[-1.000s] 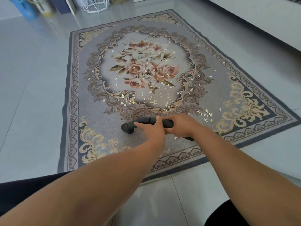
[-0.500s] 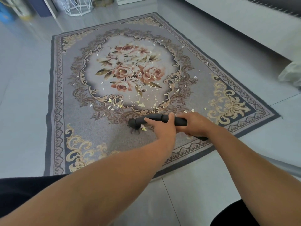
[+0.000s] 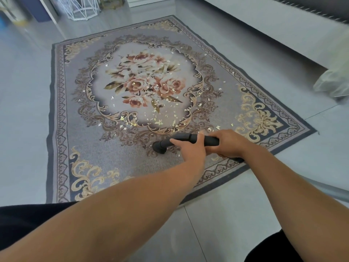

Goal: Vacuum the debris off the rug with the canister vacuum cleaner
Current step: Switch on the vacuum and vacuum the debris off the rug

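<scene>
Black plastic vacuum wand point(image 3: 188, 139) in head view — long axis left to right across near part of rug point(image 3: 117, 159), nozzle end at left, just above pile. Left hand point(image 3: 190, 150) has fingers wrapped around wand nearer nozzle; right hand point(image 3: 227, 143) fingers closed on it behind. Debris point(image 3: 158, 121) lies beyond fingers, away from person, toward floral centre — flakes too many to count. One wand, one rug, two hands. Canister not visible.
</scene>
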A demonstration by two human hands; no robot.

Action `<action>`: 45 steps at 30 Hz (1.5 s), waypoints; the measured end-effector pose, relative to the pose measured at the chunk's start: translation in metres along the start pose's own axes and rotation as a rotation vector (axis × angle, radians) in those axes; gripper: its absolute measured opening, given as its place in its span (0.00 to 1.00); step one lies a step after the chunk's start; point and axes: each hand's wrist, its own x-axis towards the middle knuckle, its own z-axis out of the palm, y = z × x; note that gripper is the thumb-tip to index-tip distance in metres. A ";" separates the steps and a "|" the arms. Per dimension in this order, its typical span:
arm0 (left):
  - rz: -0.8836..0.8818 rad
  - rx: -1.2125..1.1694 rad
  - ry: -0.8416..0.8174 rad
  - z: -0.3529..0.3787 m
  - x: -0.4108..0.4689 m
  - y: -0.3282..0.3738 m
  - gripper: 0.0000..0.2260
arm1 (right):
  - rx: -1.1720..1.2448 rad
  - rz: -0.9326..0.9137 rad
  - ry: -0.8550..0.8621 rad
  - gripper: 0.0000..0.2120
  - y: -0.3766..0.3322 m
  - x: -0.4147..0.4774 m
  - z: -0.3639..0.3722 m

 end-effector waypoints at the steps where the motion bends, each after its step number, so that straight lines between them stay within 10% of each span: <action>1: -0.002 -0.003 0.009 -0.003 0.002 0.000 0.48 | -0.011 -0.005 0.003 0.11 -0.003 0.002 0.002; 45: -0.047 0.045 -0.094 0.060 -0.068 -0.032 0.47 | 0.056 0.067 -0.040 0.05 0.061 -0.074 -0.027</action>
